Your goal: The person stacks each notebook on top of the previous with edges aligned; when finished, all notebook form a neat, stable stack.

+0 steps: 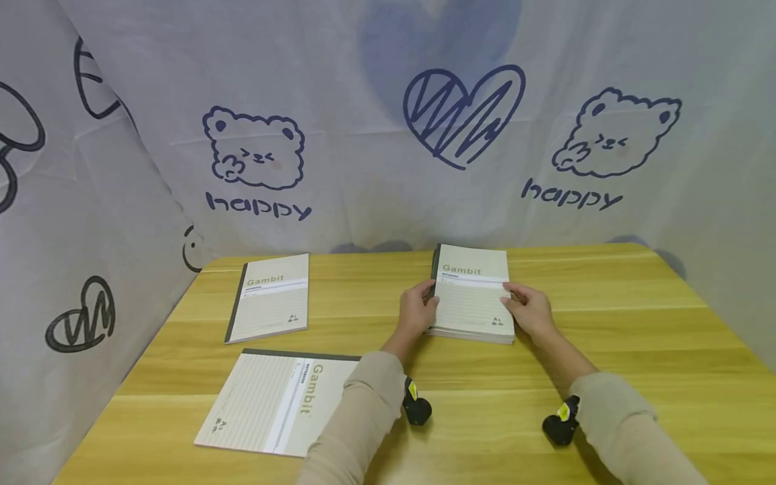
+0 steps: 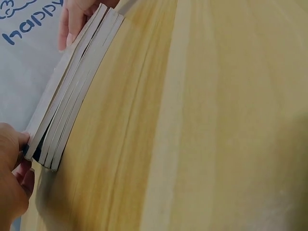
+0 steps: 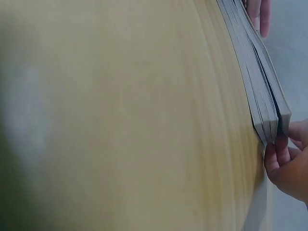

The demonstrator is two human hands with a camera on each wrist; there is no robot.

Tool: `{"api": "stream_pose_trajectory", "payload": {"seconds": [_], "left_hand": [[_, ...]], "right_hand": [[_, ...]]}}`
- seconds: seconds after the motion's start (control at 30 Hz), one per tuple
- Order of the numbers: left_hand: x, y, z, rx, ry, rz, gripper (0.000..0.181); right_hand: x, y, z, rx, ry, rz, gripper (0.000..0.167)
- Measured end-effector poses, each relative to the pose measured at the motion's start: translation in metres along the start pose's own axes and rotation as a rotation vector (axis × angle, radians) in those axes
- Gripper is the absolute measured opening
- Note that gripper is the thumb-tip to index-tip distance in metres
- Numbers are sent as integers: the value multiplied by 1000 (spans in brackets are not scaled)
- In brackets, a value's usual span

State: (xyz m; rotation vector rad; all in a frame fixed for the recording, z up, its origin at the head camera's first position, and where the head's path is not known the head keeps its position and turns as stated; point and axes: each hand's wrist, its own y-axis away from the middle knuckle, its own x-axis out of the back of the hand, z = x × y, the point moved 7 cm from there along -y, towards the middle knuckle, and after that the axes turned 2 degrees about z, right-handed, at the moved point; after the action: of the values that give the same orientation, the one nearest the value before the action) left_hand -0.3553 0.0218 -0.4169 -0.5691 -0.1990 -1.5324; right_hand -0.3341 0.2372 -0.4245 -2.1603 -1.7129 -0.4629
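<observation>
A stack of several Gambit notebooks [image 1: 473, 311] with cream covers and dark spines lies toward the back of the table, right of centre. At the stack's spine side, my left hand [image 1: 417, 311] grips the top notebook by its edge. Opposite, my right hand [image 1: 533, 312] holds the right edge between thumb and fingers. Both wrist views show the layered page edges of the notebooks [image 2: 72, 91], with a narrow dark gap beneath the top one. Fingertips under the edge are partly hidden.
A single notebook [image 1: 271, 300] lies at the back left of the wooden table [image 1: 485, 404]. Nearer, another notebook [image 1: 267, 404] lies turned sideways, partly covered by the left sleeve [image 1: 364, 411]. A printed cloth [image 1: 364, 121] hangs behind the table.
</observation>
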Motion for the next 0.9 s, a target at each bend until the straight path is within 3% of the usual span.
{"api": "stream_pose_trajectory", "payload": {"seconds": [0.37, 0.6, 0.9], "left_hand": [[0, 2, 1, -19, -61, -6, 35], [-3, 3, -2, 7, -76, -34, 38], [-3, 7, 0, -7, -95, -28, 38]], "right_hand": [[-2, 1, 1, -28, 89, 59, 36], [-4, 7, -3, -36, 135, 9, 37], [-5, 8, -2, -44, 157, -26, 38]]}}
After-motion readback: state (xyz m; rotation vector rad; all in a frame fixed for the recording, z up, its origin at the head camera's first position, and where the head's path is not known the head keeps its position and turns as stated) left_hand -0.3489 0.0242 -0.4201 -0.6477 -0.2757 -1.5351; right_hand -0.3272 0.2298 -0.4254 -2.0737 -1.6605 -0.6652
